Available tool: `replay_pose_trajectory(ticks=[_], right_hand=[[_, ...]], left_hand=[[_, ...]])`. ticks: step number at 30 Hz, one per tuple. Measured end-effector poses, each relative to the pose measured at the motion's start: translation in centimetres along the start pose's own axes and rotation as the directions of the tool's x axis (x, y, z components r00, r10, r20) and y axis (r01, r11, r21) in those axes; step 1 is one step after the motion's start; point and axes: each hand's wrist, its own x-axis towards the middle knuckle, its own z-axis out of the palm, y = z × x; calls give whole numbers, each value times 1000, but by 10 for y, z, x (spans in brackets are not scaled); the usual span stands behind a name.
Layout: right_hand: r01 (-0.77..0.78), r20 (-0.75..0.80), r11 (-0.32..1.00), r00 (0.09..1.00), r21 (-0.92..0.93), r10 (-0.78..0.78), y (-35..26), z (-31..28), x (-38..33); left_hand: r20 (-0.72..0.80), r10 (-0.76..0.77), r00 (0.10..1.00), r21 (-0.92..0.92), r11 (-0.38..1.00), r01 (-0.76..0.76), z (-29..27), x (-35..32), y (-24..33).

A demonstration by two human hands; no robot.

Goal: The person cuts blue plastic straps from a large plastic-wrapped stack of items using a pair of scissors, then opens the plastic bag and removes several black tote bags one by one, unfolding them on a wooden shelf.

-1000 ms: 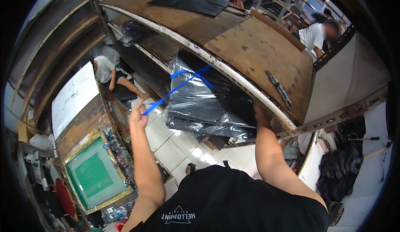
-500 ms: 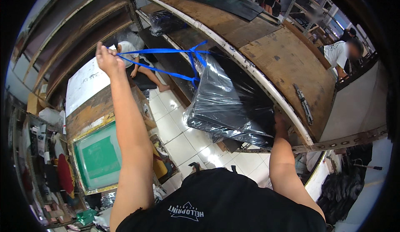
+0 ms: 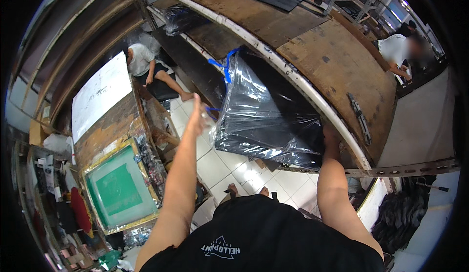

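A stack of flat black sheets wrapped in clear plastic [image 3: 268,120] is in front of me, its right part beneath the worktop's edge. A blue strap [image 3: 227,67] lies round its far left corner, with another short piece showing by my left hand. My left hand [image 3: 197,119] hovers at the bundle's left side, slightly blurred, fingers stretched out, with no grip on the strap to be seen. In shadow at the bundle's right end is my right hand [image 3: 330,139], against the plastic; its fingers are hidden.
A wooden worktop [image 3: 337,72] with a pale metal rim arches over the bundle and bears a box cutter [image 3: 360,118]. On the left, a green printing screen [image 3: 119,186] rests on a wooden table. One person [image 3: 141,59] sits beyond it; another person [image 3: 393,52] is at far right.
My left hand has come down and right from the stretched strap to the bundle's side. The strap has gone slack and drawn back to the bundle. My right hand stays about where it was.
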Motion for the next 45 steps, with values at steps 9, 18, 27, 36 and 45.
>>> replay_pose_trajectory(ticks=[9,18,27,36,45], right_hand=[[28,80,999,996,-23,-26,6,-3,-13],[164,122,985,978,61,-170,-9,-20,-49],[224,383,970,891,96,-244,-106,-62,-125],[540,314,818,756,197,-574,-186,-43,-214],[833,283,529,474,164,-834,-311,-101,-280]], left_hand=[[268,236,934,152,947,-283,53,-14,-23],[160,7,987,-76,997,5,42,-74,-41],[103,-5,995,-354,934,41,-24,-123,-124],[52,256,965,-700,698,-148,-101,-175,-190],[-94,544,834,-798,459,-390,-61,-213,-160]])
